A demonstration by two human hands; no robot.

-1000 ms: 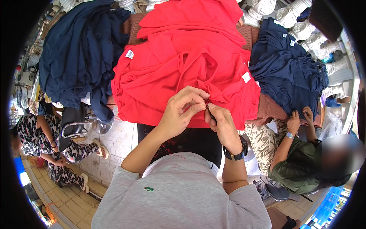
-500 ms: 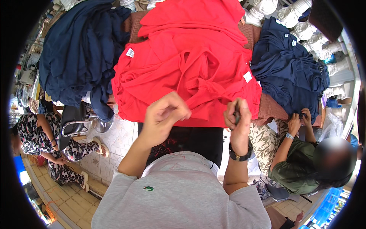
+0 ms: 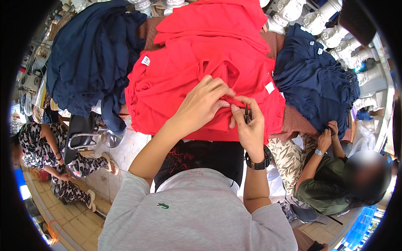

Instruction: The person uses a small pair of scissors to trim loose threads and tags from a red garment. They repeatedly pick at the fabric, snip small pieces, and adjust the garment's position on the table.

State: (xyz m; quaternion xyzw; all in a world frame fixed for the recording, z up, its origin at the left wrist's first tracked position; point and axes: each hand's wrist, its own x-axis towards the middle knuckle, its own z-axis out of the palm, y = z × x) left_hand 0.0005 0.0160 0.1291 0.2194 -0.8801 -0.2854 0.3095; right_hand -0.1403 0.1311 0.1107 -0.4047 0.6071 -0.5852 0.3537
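Bright red garments [image 3: 167, 92] lie heaped in front of me, with white tags at their sides. Over the middle of the heap, my left hand [image 3: 206, 100] is closed, its fingertips pinching red fabric beside an open fold. My right hand [image 3: 250, 127] meets it from the right. Small dark thread snips [image 3: 248, 113] rest in that hand with their points up. The right thumb and index finger come together at the red cloth near the left fingertips; exactly what lies between them is hidden.
Navy garments are piled at left [image 3: 90, 62] and right [image 3: 312, 79] on a brown cover [image 3: 295, 119]. White thread cones [image 3: 320, 16] line the back. A co-worker in a dark green top [image 3: 324, 180] handles the right pile; another person [image 3: 39, 144] sits at left.
Both hands have moved forward and inward from the near edge of the red heap, and now meet over the cloth. The left fingers have come down onto it. The snips stay in my right hand.
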